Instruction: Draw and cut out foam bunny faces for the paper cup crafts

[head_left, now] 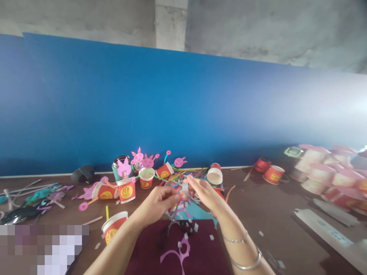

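Note:
My left hand [163, 202] has its thumb and fingers pinched together; a small orange bit shows at the tips, too blurred to name. Close beside it, my right hand [202, 193] holds what looks like a roll of clear tape [185, 188] at its fingertips. Below both hands, scissors [173, 223] with black handles lie on a dark maroon board [146, 252]. Cut pink paper scraps [185, 248] and small white bits are strewn over the board. Behind the hands is a pile of coloured straws [197, 172].
Red-and-white paper cups [126, 191] with pink animal cut-outs on straws stand left of centre. One cup [215, 173] lies tipped behind my right hand. Blurred stacked cups [323, 172] and a white power strip [329, 233] lie right. A blue partition [143, 103] rises behind.

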Demonstrator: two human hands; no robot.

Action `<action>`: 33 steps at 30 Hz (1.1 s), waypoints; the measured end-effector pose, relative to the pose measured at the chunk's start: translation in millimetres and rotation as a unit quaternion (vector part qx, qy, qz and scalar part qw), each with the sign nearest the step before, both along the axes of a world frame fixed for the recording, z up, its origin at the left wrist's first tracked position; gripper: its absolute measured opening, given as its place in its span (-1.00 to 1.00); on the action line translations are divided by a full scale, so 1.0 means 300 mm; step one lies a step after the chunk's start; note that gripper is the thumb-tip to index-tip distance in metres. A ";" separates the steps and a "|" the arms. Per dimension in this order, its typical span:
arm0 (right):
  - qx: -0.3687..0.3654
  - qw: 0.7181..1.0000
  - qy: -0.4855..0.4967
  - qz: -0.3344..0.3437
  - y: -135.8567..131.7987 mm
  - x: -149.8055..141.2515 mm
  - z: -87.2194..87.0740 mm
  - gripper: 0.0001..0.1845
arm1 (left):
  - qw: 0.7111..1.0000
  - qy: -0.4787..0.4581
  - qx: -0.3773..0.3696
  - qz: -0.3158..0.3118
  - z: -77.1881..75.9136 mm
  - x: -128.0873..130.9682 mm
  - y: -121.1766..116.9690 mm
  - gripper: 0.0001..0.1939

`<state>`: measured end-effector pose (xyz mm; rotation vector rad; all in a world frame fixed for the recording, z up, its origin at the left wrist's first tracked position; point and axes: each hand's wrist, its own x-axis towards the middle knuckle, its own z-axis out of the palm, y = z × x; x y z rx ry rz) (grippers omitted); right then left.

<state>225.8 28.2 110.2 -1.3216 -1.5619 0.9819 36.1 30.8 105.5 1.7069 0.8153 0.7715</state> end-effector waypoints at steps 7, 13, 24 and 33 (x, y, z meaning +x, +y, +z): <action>-0.003 0.999 0.034 0.020 -0.011 -0.013 0.016 -0.41 | 0.999 0.035 -0.027 -0.024 -0.002 0.014 -0.014 -0.58; -0.015 0.996 0.086 0.034 -0.041 -0.034 0.044 -0.39 | 0.994 0.090 -0.039 -0.045 0.007 0.026 -0.028 -0.55; 0.024 0.994 0.077 0.080 -0.073 -0.040 0.077 -0.41 | 0.994 0.090 -0.055 -0.029 -0.003 0.038 -0.020 -0.54; 0.012 0.991 0.107 0.077 -0.093 -0.059 0.071 -0.53 | 0.998 0.067 -0.007 0.018 -0.045 0.046 0.000 -0.63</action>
